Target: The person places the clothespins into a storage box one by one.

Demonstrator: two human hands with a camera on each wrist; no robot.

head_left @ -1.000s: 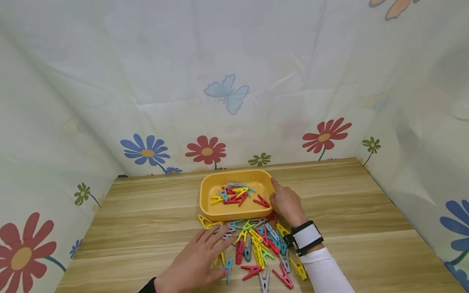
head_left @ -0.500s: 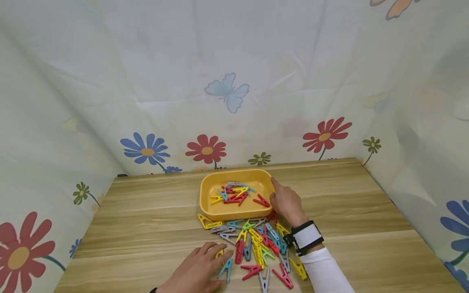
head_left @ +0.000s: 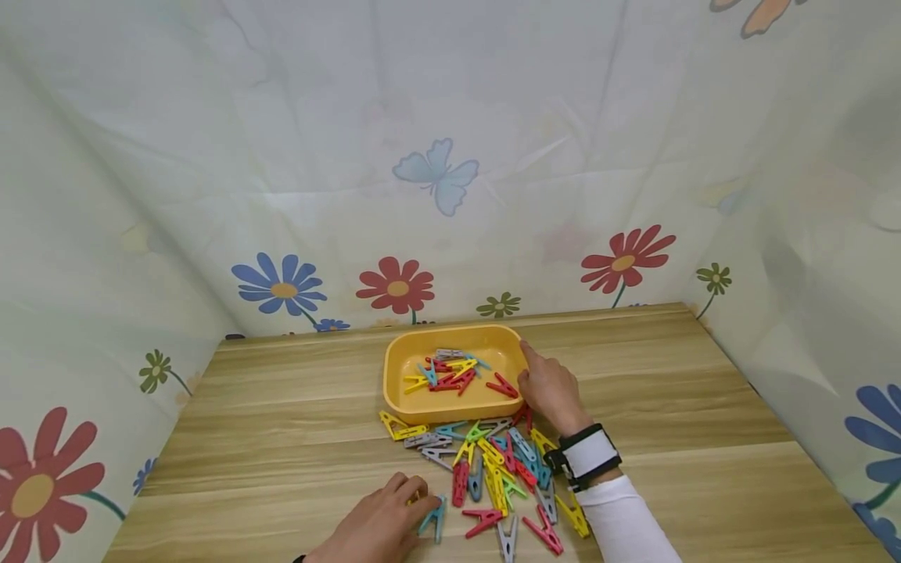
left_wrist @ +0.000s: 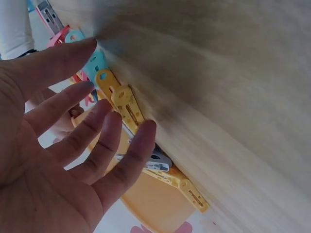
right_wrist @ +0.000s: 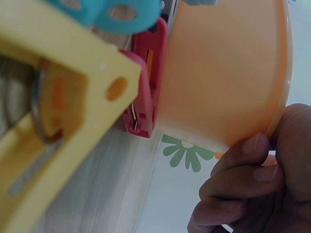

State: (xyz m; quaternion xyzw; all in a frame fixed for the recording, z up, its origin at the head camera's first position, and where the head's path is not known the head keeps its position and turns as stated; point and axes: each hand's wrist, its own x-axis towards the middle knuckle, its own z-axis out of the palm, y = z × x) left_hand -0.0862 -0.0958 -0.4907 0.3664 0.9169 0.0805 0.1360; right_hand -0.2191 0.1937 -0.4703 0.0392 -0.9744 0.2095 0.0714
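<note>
On the tabletop [head_left: 296, 414], near its far edge, the right hand [head_left: 552, 391] pinches one round-cornered plastic tray [head_left: 450, 414]; toward the near edge, the left hand [head_left: 380, 516], relaxed, is by one V-shaped blue clip [head_left: 438, 514].

On the table's [head_left: 296, 414] far part stands the tray [head_left: 450, 414], with clothespins [head_left: 445, 383] in it. Before it lies a pile of more clothespins [head_left: 494, 478]. The right hand [head_left: 554, 391] is at the tray's right rim; the left hand [head_left: 376, 520] is left of the pile.
</note>
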